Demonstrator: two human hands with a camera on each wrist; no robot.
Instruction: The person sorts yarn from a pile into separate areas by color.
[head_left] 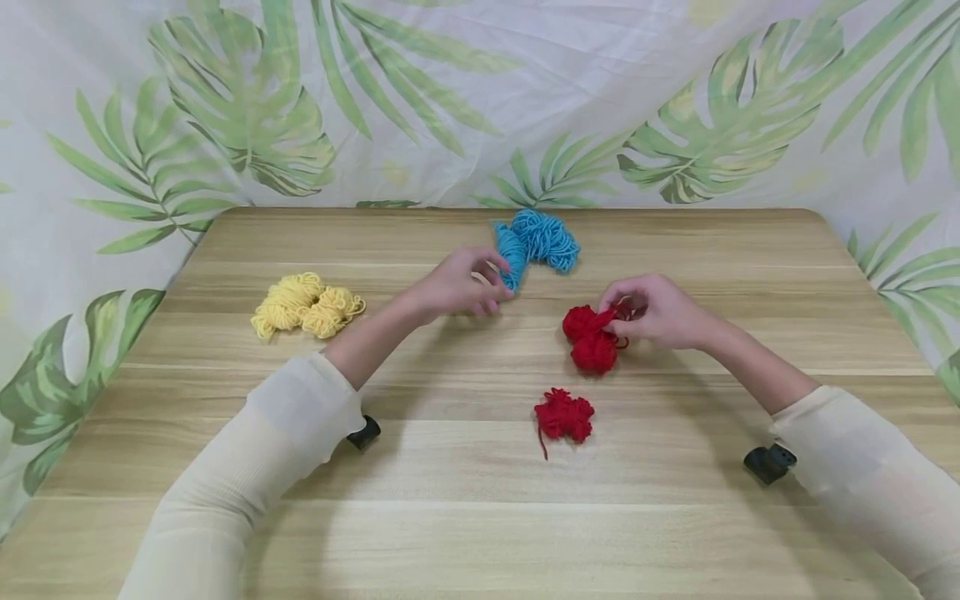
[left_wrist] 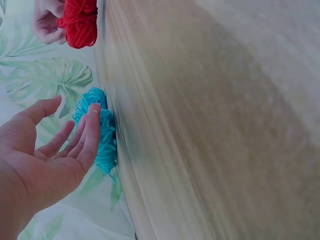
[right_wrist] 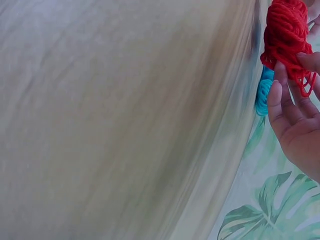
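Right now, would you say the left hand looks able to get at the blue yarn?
Probably yes: the left hand looks empty and is right beside the blue yarn, with nothing visible in the way; whether they touch is unclear.

The cream sleeves [head_left: 213, 500] seem finely ribbed, with a small black device [head_left: 768, 464] beside each.

red yarn [head_left: 595, 353], grn leaf-print cloth [head_left: 570, 75]
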